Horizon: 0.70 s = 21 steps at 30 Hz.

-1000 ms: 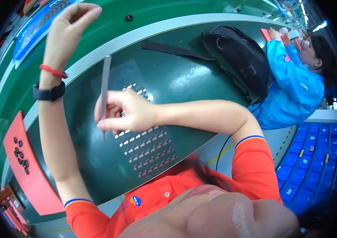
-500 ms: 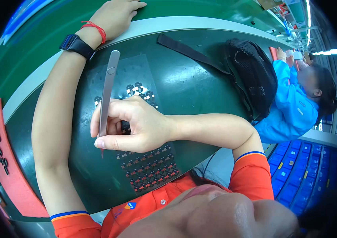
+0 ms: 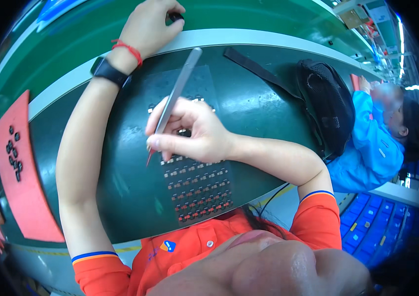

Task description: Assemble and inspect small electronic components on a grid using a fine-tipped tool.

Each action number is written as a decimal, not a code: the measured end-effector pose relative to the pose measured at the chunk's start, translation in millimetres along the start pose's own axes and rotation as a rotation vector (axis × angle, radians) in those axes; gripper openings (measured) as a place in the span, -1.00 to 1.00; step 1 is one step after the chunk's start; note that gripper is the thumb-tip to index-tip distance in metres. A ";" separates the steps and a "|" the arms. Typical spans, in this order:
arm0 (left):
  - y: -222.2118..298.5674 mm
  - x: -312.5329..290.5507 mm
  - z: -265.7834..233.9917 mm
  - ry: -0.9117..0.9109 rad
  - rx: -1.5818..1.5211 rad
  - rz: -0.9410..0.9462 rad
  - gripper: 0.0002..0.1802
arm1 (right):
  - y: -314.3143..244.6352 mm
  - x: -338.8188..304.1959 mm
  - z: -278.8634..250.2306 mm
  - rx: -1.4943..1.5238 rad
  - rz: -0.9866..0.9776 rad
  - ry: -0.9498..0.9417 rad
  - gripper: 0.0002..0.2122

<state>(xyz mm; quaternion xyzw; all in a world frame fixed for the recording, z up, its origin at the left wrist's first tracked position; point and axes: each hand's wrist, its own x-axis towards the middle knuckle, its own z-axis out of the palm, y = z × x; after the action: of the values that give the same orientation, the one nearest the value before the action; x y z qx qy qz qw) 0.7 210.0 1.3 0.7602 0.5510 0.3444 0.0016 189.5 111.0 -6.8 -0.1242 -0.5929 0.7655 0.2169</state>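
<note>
We pinch tweezers (image 3: 177, 91) in right hand (image 3: 194, 130); left hand (image 3: 145, 27) half-curled round black part (image 3: 174, 17) — grip unclear. Component rows (image 3: 199, 181) look laid toward workbench's (image 3: 125, 163) near edge; loose pieces (image 3: 10, 146) left on red mat (image 3: 32, 207).

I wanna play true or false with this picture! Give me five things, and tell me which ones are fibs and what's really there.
1. The right hand holds silver tweezers. True.
2. The left hand is resting on the black bag. False: it is far from the bag, and a small black part shows between its thumb and fingers.
3. Small black pieces lie on a pink mat. True.
4. The black wristband is on the right wrist. False: it is on the left wrist.
5. The other person wears a yellow jacket. False: the jacket is bright blue.
</note>
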 end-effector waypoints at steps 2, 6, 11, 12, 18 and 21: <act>11.8 -24.8 -21.7 -0.062 0.015 -0.069 -0.71 | -2.4 1.3 0.8 0.076 0.029 0.040 -0.85; 35.8 -74.8 -52.3 -0.078 -0.072 -0.087 -0.78 | -13.1 -1.8 -1.3 0.094 0.004 0.147 -0.85; 57.3 -127.1 -76.1 -0.107 -0.131 -0.170 -0.76 | -28.0 6.0 -24.4 -0.138 -0.027 0.263 -0.78; 59.6 -131.9 -79.1 -0.108 -0.110 -0.147 -0.76 | -27.7 5.3 -31.1 -0.161 -0.031 0.268 -0.78; 69.8 -157.5 -84.0 -0.138 -0.096 -0.082 -0.76 | -18.6 6.4 -39.4 -0.330 -0.085 0.274 -0.78; 70.3 -158.1 -78.2 -0.141 -0.045 -0.021 -0.76 | -10.7 15.1 -42.2 -0.378 -0.132 0.273 -0.79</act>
<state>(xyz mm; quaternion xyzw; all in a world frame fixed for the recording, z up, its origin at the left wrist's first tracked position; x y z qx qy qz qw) -6.2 20.3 5.3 0.7766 0.5493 0.3023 0.0612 197.1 156.5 -6.7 -0.2261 -0.6977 0.6012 0.3174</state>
